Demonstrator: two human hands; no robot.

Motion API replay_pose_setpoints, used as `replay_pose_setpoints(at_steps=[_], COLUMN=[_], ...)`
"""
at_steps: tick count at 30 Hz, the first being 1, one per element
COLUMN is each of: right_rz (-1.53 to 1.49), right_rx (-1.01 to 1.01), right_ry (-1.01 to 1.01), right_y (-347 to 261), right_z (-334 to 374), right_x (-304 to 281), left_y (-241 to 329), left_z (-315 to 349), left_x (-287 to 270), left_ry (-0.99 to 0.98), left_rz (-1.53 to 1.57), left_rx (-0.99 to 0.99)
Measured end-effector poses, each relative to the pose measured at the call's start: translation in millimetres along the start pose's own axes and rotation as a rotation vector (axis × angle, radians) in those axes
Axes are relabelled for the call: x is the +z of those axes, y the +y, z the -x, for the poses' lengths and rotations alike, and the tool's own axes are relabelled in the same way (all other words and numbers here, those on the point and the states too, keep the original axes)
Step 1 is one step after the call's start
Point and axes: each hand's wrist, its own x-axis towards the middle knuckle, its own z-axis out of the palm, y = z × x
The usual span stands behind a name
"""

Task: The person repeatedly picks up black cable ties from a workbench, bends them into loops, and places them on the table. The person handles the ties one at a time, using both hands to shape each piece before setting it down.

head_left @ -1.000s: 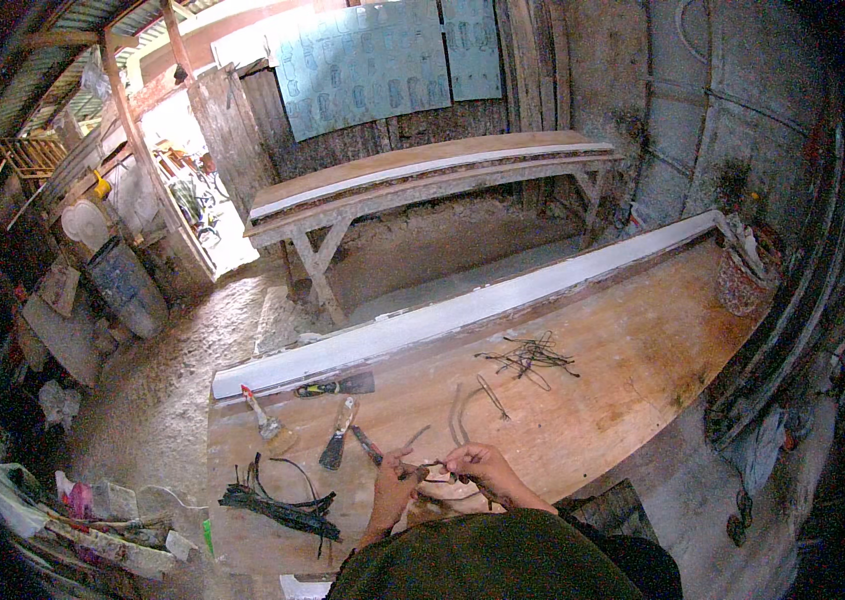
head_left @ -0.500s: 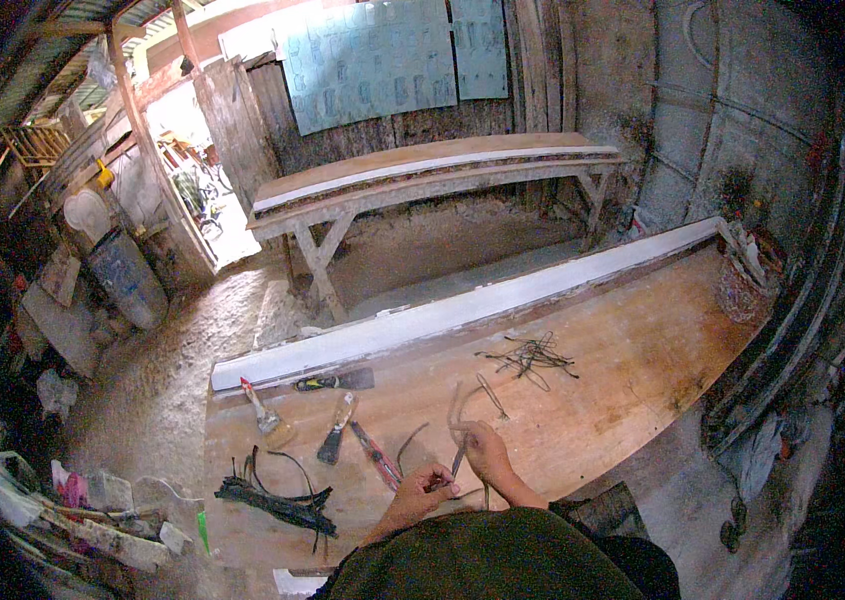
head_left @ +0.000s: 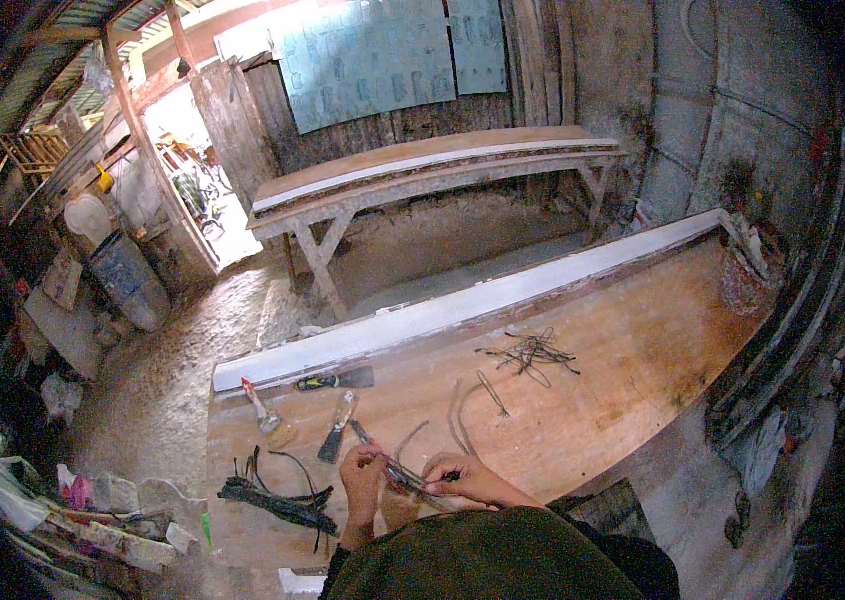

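Observation:
My left hand (head_left: 362, 478) and my right hand (head_left: 470, 478) are close together over the near edge of the wooden table, fingers pinched. A thin greyish, flexible strip (head_left: 406, 474) stretches between them, held at both ends. Just under it lies a red-and-black slim tool, perhaps a utility knife, mostly hidden by my left hand. Left of my hands lies a bundle of dark strips (head_left: 283, 505). Beyond it are a putty knife (head_left: 338, 430) and a paintbrush (head_left: 268, 415). A loose curved strip (head_left: 459, 415) rests beyond my right hand.
A tangle of thin dark strands (head_left: 533, 355) lies mid-table. A long white-faced board (head_left: 473, 300) runs along the far edge, with a second putty knife (head_left: 338, 380) by it. A messy bucket (head_left: 751, 280) stands at the right end. Another trestle table (head_left: 423, 165) stands behind.
Both hands have moved left, my left hand rising over the red-and-black tool. The strip, earlier nearly upright by my right hand, now slants between the two hands.

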Motion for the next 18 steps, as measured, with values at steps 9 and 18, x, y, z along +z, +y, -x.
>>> replay_pose_setpoints(at_steps=[9,18], right_rz=[0.022,0.012], right_rx=[0.000,0.055], right_ry=[-0.167,0.251], right_y=[-7.9,1.8], right_z=[0.1,3.3], right_x=[0.5,-15.9], left_y=[-17.2,2.3], left_z=[1.1,14.6], left_x=[-6.3,14.3], left_ry=[-0.006,-0.396], left_rz=[-0.277,-0.259], left_rx=[0.083,0.003])
